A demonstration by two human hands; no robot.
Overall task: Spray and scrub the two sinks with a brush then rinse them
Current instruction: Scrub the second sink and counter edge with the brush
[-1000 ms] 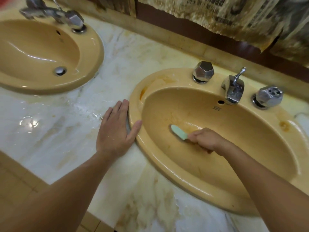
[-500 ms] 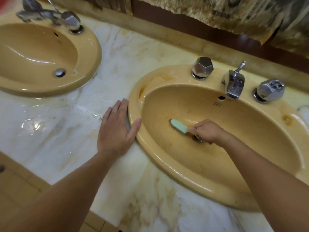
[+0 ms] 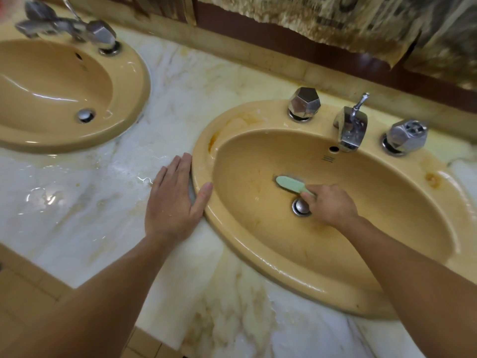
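We scrub the right sink [image 3: 322, 257] of 2, our right hand [image 3: 331, 205] clenched around the green brush [image 3: 293, 184], its head pressed to the basin floor just behind the drain [image 3: 300, 207]. Our left hand [image 3: 175, 200] lies flat, fingers released, on the wet counter [image 3: 103, 202] at the sink's left rim. Orange stains near that rim likely want brushing next, before rinsing.

Right sink [image 3: 402, 244]: an oval tan basin set in the marble counter, wet, with orange-brown stains on its left rim; a chrome drain lies at its middle.
Left sink [image 3: 124, 81]: the same tan oval, glossy and wet, well apart on the counter.
Brush [image 3: 291, 184]: pale green, laid flat on the right basin just above the drain; its bristles are possibly facing down.
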